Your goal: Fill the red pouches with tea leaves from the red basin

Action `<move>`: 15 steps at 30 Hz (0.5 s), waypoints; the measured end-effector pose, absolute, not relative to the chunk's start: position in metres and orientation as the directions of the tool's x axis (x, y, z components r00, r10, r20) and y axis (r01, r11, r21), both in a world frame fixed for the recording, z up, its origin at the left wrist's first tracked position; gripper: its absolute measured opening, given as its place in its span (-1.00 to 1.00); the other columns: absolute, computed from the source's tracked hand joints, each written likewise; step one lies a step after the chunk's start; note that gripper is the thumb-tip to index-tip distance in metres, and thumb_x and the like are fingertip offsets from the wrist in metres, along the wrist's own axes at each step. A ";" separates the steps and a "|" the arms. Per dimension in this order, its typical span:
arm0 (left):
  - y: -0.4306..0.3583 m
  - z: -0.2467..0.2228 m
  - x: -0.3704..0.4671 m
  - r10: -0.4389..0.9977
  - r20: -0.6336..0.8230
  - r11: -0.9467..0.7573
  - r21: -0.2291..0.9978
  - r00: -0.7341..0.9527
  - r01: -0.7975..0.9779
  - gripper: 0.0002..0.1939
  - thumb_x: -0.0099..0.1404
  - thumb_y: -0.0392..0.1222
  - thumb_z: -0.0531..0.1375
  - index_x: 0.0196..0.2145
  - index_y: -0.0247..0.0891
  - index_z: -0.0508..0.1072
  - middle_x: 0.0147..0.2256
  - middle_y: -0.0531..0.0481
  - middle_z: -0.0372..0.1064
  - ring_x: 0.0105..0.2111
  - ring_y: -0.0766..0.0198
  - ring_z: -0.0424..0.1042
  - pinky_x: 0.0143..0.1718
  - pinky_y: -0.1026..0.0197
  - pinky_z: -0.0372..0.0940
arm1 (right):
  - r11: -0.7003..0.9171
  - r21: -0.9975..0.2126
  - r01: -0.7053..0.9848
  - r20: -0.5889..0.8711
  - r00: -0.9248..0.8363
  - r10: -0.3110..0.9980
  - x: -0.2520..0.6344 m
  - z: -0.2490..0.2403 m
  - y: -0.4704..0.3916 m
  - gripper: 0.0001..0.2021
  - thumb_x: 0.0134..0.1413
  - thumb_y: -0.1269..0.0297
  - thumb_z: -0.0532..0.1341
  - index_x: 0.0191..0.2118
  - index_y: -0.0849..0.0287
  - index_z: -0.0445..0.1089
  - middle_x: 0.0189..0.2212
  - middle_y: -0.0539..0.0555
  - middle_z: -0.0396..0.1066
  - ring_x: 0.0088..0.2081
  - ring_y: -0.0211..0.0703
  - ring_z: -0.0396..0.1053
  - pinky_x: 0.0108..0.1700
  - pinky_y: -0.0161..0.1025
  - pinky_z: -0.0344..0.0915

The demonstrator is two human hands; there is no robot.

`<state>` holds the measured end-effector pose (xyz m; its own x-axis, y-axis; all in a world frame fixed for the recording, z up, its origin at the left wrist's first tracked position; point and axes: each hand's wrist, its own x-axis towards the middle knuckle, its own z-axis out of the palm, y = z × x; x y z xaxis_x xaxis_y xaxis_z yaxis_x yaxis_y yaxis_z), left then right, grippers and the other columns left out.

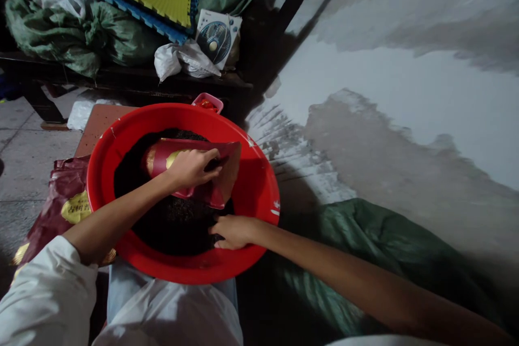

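A wide red plastic basin (259, 189) rests over the lap and holds dark loose tea leaves (178, 230). My left hand (192, 167) grips a maroon tea bag (203, 192) with a gold emblem, which lies on its side over the leaves. The bag's mouth faces right, its inside brownish. Lower right in the basin, my right hand (233, 231) is down at the leaves with its fingers curled into them; the fingertips are partly hidden.
More maroon bags (60, 205) lie stacked left of the basin. A small pink tray (208, 102) with red items touches the far rim. Behind stands a dark bench (121, 73) with sacks, foam mats and a white fan (218, 38). A green sack (365, 243) lies right, by the wall.
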<state>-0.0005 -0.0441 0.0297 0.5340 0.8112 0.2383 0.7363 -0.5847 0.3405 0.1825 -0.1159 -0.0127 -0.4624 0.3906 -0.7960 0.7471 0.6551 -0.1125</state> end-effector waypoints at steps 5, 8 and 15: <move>-0.041 0.031 -0.002 0.813 0.237 -0.582 0.356 0.532 0.731 -0.68 0.45 0.02 0.17 0.04 -0.16 0.46 -0.16 -0.05 0.60 -0.20 0.09 0.58 -0.39 0.22 0.17 | 0.657 -0.229 0.718 -0.727 -0.575 0.374 0.198 -0.011 -0.109 -0.65 0.22 0.23 0.29 0.10 0.14 0.55 0.00 0.24 0.56 0.00 0.11 0.54 -0.09 -0.19 0.38; -0.039 0.032 -0.003 0.811 0.236 -0.584 0.360 0.535 0.727 -0.69 0.45 0.02 0.18 0.05 -0.15 0.46 -0.16 -0.04 0.59 -0.21 0.10 0.58 -0.41 0.23 0.17 | 0.584 -0.332 0.741 -0.687 -0.614 0.389 0.211 -0.009 -0.099 -0.74 0.20 0.24 0.31 -0.03 0.16 0.60 -0.17 0.14 0.60 -0.12 -0.05 0.55 -0.15 -0.29 0.35; -0.038 0.026 -0.003 0.801 0.257 -0.599 0.348 0.541 0.721 -0.67 0.45 0.04 0.17 0.06 -0.14 0.46 -0.20 -0.04 0.59 -0.25 0.11 0.57 -0.42 0.22 0.16 | -0.027 -0.636 0.771 -0.617 -0.488 0.617 0.254 0.010 -0.064 -0.63 0.23 0.05 0.30 -0.05 0.29 0.46 -0.31 0.08 0.51 -0.44 -0.28 0.43 -0.42 -0.36 0.38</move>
